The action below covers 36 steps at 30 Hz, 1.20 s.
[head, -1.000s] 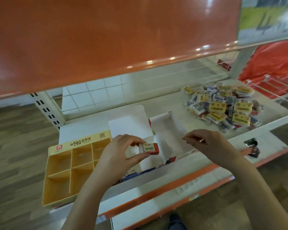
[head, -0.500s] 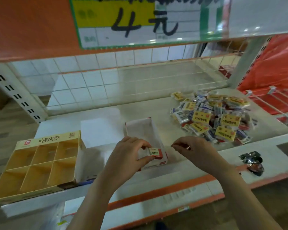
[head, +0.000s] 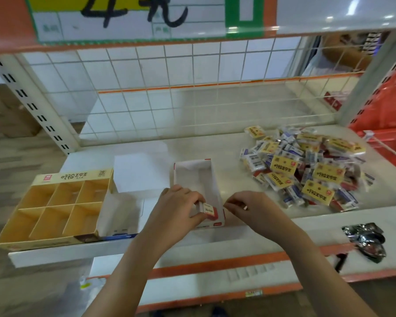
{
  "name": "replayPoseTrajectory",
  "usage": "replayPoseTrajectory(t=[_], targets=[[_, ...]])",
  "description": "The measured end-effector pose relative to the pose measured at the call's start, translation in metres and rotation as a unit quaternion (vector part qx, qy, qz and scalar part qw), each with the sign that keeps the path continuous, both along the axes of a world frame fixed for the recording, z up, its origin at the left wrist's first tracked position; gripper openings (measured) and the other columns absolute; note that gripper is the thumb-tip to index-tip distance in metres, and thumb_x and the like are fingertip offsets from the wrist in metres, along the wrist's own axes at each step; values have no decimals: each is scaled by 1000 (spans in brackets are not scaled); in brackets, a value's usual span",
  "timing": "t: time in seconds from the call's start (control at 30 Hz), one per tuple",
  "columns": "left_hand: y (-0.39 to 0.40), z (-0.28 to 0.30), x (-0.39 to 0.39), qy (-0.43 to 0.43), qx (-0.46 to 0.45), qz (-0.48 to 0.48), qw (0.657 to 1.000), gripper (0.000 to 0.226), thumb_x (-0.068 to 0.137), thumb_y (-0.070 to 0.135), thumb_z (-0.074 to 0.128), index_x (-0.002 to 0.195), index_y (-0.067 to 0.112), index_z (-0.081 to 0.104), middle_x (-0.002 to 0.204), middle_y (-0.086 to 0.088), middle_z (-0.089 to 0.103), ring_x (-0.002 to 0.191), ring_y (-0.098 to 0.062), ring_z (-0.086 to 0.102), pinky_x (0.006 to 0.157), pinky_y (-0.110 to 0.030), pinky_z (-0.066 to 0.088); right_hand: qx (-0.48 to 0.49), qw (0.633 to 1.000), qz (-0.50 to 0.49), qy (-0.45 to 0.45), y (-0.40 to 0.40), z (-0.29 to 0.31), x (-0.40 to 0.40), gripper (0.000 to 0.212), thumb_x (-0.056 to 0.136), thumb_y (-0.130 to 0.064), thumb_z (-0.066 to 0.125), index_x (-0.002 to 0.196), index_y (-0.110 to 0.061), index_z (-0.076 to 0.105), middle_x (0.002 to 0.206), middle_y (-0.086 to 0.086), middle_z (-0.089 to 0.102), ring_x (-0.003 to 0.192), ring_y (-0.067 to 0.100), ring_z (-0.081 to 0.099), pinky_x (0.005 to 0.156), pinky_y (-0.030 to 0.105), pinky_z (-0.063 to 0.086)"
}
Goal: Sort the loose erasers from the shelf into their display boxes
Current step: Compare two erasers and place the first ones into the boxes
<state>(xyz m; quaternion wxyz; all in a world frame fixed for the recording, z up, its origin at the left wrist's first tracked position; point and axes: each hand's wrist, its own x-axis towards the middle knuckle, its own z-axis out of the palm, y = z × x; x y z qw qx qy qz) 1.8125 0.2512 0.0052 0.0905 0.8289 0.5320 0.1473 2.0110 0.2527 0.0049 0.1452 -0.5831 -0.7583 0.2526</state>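
My left hand (head: 177,208) pinches a small red and white eraser (head: 209,210) at the near end of a narrow white display box with red trim (head: 198,177). My right hand (head: 252,210) hovers just right of that box with its fingers curled; I cannot tell if it holds anything. A heap of loose wrapped erasers (head: 306,170), yellow, blue and red, lies on the shelf to the right. A yellow display box with six compartments (head: 53,207) stands at the left, its compartments bare.
A white open box (head: 124,209) with a raised flap sits between the yellow box and the narrow one. A crumpled dark foil wrapper (head: 365,239) lies on the shelf's front ledge at right. A wire grid backs the shelf. An upper shelf edge with a price sign overhangs.
The view has tilted up and shifted right. My left hand has carried the eraser down to the narrow box's near end. My right hand has stayed beside the box.
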Motion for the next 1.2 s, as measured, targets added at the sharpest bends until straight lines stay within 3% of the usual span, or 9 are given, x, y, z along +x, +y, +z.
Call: replayPoseTrajectory(t=[0.23, 0.37, 0.73, 1.2], targets=[[7, -1, 10, 15, -14, -22, 1000, 41, 81, 58, 58, 111, 30, 63, 101, 14, 64, 100, -8, 48, 81, -19, 24, -10, 1000, 5, 3, 3, 1, -1, 24, 92, -35, 55, 100, -17, 68, 85, -9, 57, 80, 7, 52, 61, 9, 34], [12, -1, 13, 32, -35, -40, 998, 38, 83, 54, 58, 113, 31, 63, 105, 14, 64, 102, -8, 48, 86, -21, 26, -15, 1000, 3, 5, 5, 0, -2, 24, 91, -34, 57, 100, -15, 68, 90, -4, 63, 81, 7, 52, 68, 18, 36], [24, 6, 14, 94, -97, -53, 989, 42, 83, 57, 57, 115, 31, 63, 105, 12, 66, 100, -10, 52, 85, -21, 28, -29, 1000, 6, 3, 8, 0, -2, 26, 91, -36, 56, 102, -15, 68, 98, -1, 67, 85, 9, 54, 70, 18, 37], [28, 17, 17, 158, -209, -87, 961, 31, 97, 35, 46, 124, 28, 60, 116, 9, 64, 103, -13, 52, 86, -23, 21, -25, 1000, 12, -2, 8, -5, -2, 28, 92, -37, 54, 106, -16, 67, 100, -2, 67, 81, 5, 51, 61, 7, 34]])
